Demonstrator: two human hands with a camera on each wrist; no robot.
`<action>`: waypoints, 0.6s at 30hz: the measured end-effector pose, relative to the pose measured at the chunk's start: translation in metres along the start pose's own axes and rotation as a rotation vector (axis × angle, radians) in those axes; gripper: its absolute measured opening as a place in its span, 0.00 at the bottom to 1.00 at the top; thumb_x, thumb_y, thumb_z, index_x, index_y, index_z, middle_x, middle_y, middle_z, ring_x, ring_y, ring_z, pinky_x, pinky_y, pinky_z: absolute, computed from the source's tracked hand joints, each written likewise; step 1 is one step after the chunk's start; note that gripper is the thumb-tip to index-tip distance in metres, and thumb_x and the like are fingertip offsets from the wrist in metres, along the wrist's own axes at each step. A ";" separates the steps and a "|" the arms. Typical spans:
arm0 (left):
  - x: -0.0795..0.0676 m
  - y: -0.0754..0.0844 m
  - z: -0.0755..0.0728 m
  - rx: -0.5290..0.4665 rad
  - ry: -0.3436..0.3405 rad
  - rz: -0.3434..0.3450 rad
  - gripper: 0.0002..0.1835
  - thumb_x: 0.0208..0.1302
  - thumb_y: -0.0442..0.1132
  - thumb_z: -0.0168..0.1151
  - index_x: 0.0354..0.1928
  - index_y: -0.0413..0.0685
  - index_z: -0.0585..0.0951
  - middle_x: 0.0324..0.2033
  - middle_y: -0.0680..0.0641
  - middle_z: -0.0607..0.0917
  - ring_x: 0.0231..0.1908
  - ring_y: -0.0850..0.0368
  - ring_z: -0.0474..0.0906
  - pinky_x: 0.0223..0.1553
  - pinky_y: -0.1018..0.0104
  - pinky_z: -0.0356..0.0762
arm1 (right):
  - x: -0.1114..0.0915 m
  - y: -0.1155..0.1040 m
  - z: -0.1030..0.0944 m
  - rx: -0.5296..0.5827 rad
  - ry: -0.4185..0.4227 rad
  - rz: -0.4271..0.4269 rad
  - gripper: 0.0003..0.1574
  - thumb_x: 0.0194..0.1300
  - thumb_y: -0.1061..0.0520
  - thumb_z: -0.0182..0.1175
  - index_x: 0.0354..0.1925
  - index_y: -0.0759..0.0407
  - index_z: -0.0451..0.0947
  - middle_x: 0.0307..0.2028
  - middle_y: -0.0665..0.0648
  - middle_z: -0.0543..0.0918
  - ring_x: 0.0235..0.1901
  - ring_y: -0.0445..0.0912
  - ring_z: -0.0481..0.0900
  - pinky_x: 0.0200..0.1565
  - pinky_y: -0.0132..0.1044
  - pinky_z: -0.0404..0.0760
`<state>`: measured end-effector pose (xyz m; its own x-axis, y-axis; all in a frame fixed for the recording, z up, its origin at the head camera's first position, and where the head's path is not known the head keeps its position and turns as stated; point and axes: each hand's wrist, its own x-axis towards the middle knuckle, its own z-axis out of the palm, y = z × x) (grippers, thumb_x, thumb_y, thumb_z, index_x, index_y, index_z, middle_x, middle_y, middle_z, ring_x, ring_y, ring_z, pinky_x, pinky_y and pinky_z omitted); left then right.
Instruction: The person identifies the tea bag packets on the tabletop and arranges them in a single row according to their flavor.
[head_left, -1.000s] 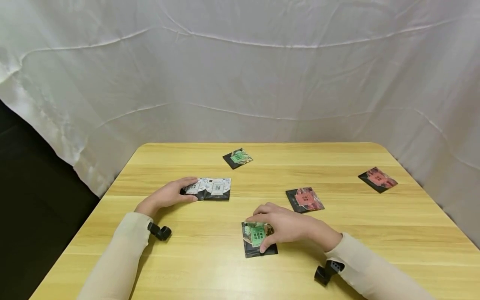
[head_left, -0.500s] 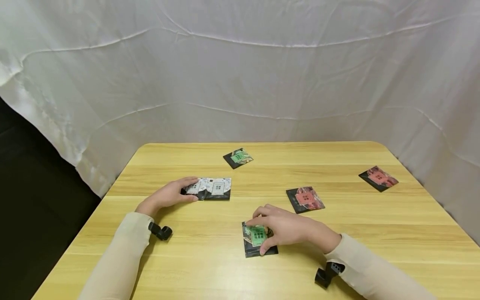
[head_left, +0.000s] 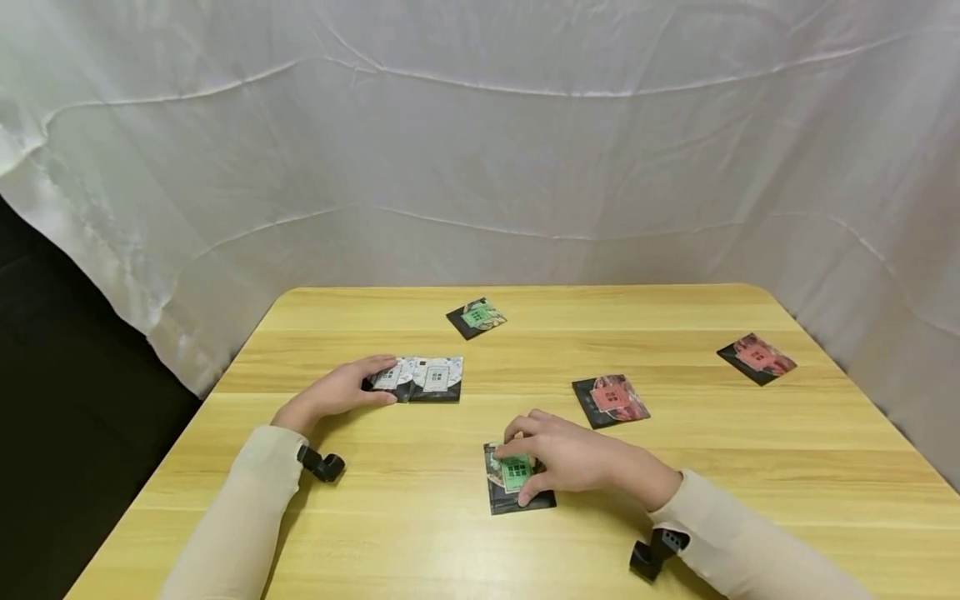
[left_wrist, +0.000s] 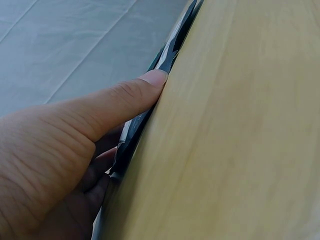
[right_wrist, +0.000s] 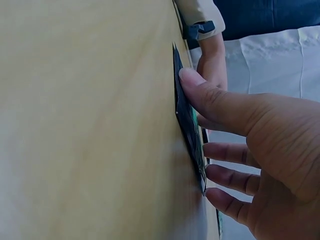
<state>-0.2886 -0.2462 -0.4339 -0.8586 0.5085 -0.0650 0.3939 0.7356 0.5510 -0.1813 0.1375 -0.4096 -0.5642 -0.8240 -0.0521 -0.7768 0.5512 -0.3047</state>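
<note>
My left hand (head_left: 341, 388) spans the left one of two white-and-black sachets, thumb at its near edge and fingers at its far edge. This white sachet (head_left: 388, 377) lies partly hidden under the hand. Its neighbour, the right white sachet (head_left: 437, 379), lies edge to edge with it. Nearer the front, my right hand (head_left: 566, 454) holds a green-and-black sachet (head_left: 516, 475) between thumb and fingers, flat or nearly flat on the table. In the right wrist view the thumb (right_wrist: 200, 87) presses on this green sachet (right_wrist: 189, 125), and several fingertips meet its edge.
A second green sachet (head_left: 477, 317) lies at the back of the wooden table (head_left: 360, 517). Two red-and-black sachets lie to the right: the nearer red sachet (head_left: 611, 400) just beyond my right hand, the farther red sachet (head_left: 757, 358) near the right edge. A pale curtain (head_left: 525, 167) hangs behind.
The right hand's index finger and thumb have shifted slightly closer together on the green sachet. The left hand and all the sachets stay where they were.
</note>
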 end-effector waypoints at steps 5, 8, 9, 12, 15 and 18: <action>-0.001 0.001 0.000 -0.005 -0.004 -0.009 0.44 0.61 0.62 0.64 0.74 0.51 0.63 0.72 0.42 0.61 0.71 0.38 0.54 0.68 0.40 0.54 | 0.000 -0.002 0.000 -0.015 0.004 0.009 0.38 0.59 0.34 0.63 0.64 0.46 0.75 0.57 0.46 0.74 0.53 0.42 0.69 0.54 0.38 0.74; -0.001 0.001 0.000 -0.008 -0.004 -0.010 0.44 0.61 0.61 0.64 0.74 0.51 0.63 0.73 0.42 0.61 0.71 0.38 0.54 0.68 0.40 0.53 | -0.001 -0.002 0.000 -0.030 0.015 0.013 0.37 0.60 0.36 0.64 0.64 0.47 0.76 0.57 0.47 0.74 0.53 0.43 0.70 0.54 0.39 0.75; -0.001 0.001 0.000 -0.008 -0.004 -0.011 0.44 0.61 0.61 0.64 0.74 0.51 0.63 0.73 0.42 0.61 0.71 0.38 0.54 0.68 0.40 0.53 | -0.001 -0.002 0.000 -0.037 0.019 0.013 0.36 0.60 0.36 0.64 0.64 0.47 0.76 0.57 0.47 0.74 0.54 0.43 0.70 0.55 0.39 0.75; -0.001 0.002 0.000 -0.009 -0.006 -0.010 0.44 0.61 0.61 0.65 0.74 0.50 0.63 0.73 0.42 0.61 0.71 0.38 0.54 0.68 0.40 0.53 | -0.001 -0.002 -0.001 -0.052 0.035 0.009 0.36 0.61 0.37 0.64 0.63 0.49 0.76 0.58 0.49 0.75 0.55 0.44 0.71 0.56 0.40 0.75; -0.001 0.001 -0.001 -0.008 -0.008 -0.008 0.44 0.61 0.61 0.64 0.74 0.50 0.63 0.73 0.42 0.60 0.71 0.38 0.54 0.68 0.40 0.53 | -0.001 -0.002 -0.001 -0.056 0.045 0.012 0.35 0.62 0.38 0.64 0.63 0.50 0.77 0.59 0.51 0.76 0.57 0.45 0.71 0.57 0.41 0.74; 0.000 0.001 -0.001 -0.012 -0.011 -0.003 0.44 0.61 0.61 0.64 0.74 0.50 0.62 0.73 0.41 0.60 0.71 0.38 0.53 0.69 0.40 0.52 | -0.001 -0.002 -0.002 -0.053 0.049 0.020 0.34 0.63 0.39 0.64 0.63 0.51 0.77 0.60 0.52 0.76 0.58 0.47 0.71 0.59 0.42 0.74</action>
<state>-0.2884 -0.2462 -0.4331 -0.8560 0.5114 -0.0758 0.3875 0.7318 0.5606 -0.1800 0.1374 -0.4072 -0.5918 -0.8061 -0.0103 -0.7782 0.5746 -0.2535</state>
